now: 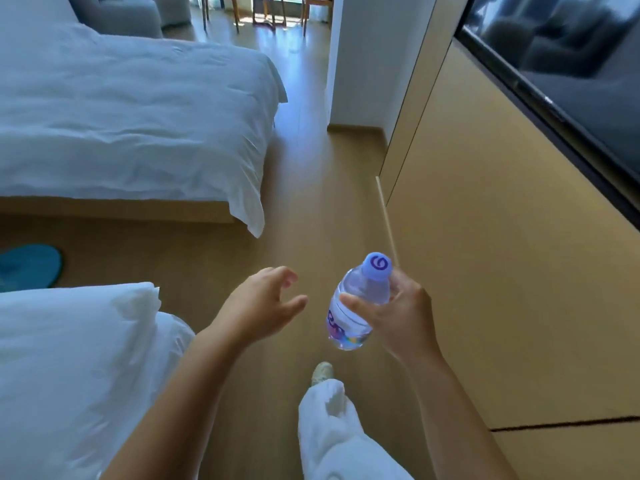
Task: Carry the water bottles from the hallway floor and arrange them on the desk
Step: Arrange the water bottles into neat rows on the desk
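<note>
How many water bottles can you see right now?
1. A single water bottle with a purple cap, gripped in the person's right hand above the wooden floor. The left hand holds nothing. Others may lie outside this view.

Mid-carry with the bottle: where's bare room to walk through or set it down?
Bare wood floor runs ahead between the far bed and the tan wall, toward the chairs. Tighter at left: near bed and blue slipper. Right hand grips the bottle; left hand holds nothing. No desk in view.
</note>
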A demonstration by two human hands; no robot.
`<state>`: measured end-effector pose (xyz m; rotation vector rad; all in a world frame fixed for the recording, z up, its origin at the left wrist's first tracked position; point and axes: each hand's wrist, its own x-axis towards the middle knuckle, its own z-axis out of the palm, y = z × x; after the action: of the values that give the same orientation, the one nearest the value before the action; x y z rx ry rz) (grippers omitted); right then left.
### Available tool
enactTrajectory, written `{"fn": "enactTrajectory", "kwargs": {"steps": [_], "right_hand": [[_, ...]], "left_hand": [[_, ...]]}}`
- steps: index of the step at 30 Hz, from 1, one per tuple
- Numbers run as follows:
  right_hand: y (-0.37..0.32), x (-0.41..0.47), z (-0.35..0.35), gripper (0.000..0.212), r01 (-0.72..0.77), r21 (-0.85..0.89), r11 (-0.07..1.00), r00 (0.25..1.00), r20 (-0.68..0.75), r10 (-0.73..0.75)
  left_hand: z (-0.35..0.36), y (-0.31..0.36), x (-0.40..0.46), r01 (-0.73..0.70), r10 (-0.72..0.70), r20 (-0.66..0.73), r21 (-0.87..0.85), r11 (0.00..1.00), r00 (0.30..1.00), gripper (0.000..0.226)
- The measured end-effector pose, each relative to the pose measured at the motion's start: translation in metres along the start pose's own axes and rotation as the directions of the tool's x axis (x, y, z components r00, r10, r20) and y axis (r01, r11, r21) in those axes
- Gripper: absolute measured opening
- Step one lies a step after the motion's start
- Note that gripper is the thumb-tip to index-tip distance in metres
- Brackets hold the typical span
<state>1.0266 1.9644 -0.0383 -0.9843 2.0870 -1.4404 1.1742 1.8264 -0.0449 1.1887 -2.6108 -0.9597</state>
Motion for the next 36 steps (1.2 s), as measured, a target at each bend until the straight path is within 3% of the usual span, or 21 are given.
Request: {"fn": "enactTrajectory", "kwargs": {"steps": [9, 15, 28, 36], "right_hand": [[-0.021, 0.234, 0.014, 0.027, 0.056, -0.007, 0.998, 0.994, 0.092, -0.055], [-0.030, 0.344, 0.024, 0.015, 0.120, 0.033, 0.992, 0.981, 0.147, -0.123], [-0.031, 0.628, 0.079, 0.032, 0.032, -0.079, 0.996, 0.997, 0.078, -0.026], [-0.056, 0.799, 0.101, 0.023, 0.033, -0.035, 0.999, 0.999, 0.031, -0.031]], "left_hand": [[-0.055, 0.013, 0.204, 0.062, -0.066, -0.050, -0.075, 0.995, 0.997, 0.036], [-0.088, 0.018, 0.309, 0.051, -0.059, -0.095, -0.083, 0.995, 0.994, 0.036], [-0.153, -0.010, 0.608, -0.048, 0.040, -0.069, -0.113, 0.992, 0.997, 0.034], [-0.208, -0.021, 0.780, -0.102, 0.101, -0.014, -0.090, 0.991, 0.995, 0.037]]}}
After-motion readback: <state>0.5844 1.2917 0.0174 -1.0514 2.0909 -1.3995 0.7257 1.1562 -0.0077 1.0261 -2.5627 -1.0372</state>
